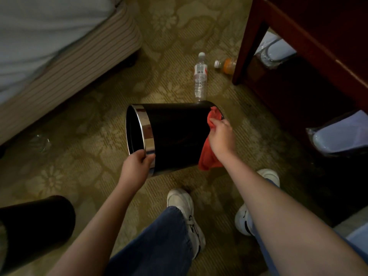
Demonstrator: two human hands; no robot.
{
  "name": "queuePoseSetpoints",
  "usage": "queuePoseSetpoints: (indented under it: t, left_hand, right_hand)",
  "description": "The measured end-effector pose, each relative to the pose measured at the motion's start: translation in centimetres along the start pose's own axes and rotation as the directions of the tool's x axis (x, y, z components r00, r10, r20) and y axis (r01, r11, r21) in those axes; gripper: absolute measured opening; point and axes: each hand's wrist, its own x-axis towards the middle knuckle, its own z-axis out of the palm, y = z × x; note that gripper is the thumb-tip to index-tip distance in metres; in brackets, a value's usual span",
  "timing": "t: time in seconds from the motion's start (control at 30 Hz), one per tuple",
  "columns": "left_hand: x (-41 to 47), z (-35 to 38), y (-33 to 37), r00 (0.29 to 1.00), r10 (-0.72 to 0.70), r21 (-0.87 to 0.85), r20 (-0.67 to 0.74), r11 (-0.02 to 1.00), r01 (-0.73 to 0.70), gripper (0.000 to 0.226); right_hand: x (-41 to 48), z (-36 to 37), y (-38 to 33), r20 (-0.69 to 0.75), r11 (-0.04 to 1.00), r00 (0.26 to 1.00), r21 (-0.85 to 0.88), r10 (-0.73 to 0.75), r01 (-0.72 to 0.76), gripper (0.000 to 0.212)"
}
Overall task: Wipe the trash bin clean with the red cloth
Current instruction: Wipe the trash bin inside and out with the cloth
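The left hand [137, 163] grips the chrome rim of the trash bin [175, 136], held on its side above the carpet [89, 108]; the right hand [223, 136] clutches the red cloth [209, 156] against its base end. Better to rotate the bin steadily, overlapping each stroke.

Mid-frame, the black trash bin [175, 136] is tipped on its side, its chrome-banded open mouth facing the frame's left. The red cloth [209, 158] is bunched against its base end at right (a loose tail hangs below).
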Motion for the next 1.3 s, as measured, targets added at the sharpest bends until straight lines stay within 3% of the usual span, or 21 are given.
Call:
queuePoseSetpoints:
  t: [0.23,0.53,0.8,1.03,1.3]
  left_hand:
    - [-0.8,2.5,5.8,0.997,0.083,-0.042,-0.008,0.996,-0.083,0.029]
    - [-3.4,3.5,8.1,0.992,-0.123,-0.260,0.042,0.957,0.130,0.024]
    - [-2.4,2.8,7.6,0.988,-0.141,-0.457,0.068,0.876,0.157,0.019]
    - [-3.0,1.1,5.5,0.999,0.044,-0.232,0.016,0.972,-0.039,0.023]
    - [-1.9,-0.6,2.0,0.996,0.012,-0.158,-0.087,0.987,-0.026,0.015]
  right_hand:
    - [-2.8,-3.2,-1.0,-0.043,0.994,0.995,0.064,-0.088,0.091,0.039]
    - [-7.6,-7.2,-0.2,0.067,0.996,0.994,0.032,-0.090,0.088,0.038]
    - [-7.8,-5.3,-1.4,0.035,0.994,0.994,-0.020,-0.107,0.108,0.038]
    - [-8.6,-2.1,0.1,-0.073,0.987,0.993,0.130,-0.088,0.097,0.038]
    - [-8.5,-0.9,4.2,-0.017,0.986,0.999,0.158,0.052,-0.048,0.042]
